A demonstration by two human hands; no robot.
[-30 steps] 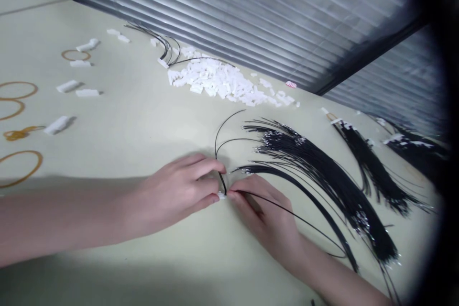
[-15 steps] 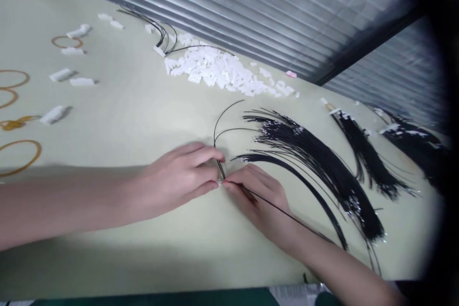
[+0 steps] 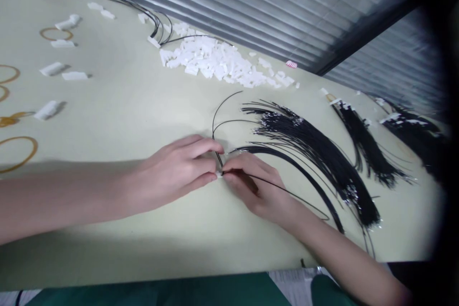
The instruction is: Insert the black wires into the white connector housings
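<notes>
My left hand (image 3: 182, 165) pinches a small white connector housing (image 3: 219, 173) between thumb and fingertips. Two thin black wires (image 3: 214, 126) rise from it in curves beyond the fingers. From the right, my right hand (image 3: 256, 179) is closed on another black wire (image 3: 287, 190), its fingertips close against the housing. This wire runs back over the palm and wrist. Whether its tip sits inside the housing is hidden by the fingers. Just beyond the right hand lies a thick bundle of black wires (image 3: 315, 158) with shiny metal tips.
A heap of white housings (image 3: 215, 62) lies along the grey slatted panel (image 3: 229, 5). A housing with several wires (image 3: 154, 42) rests beside it. White pieces (image 3: 48, 110) and yellow-brown rubber bands (image 3: 21, 138) are at left. More wire bundles (image 3: 369, 146) lie at right.
The black wire at my right hand has shifted; its loose end now curves visibly over the wrist. My fingertips stay together at the housing. The whole view has shifted slightly.
</notes>
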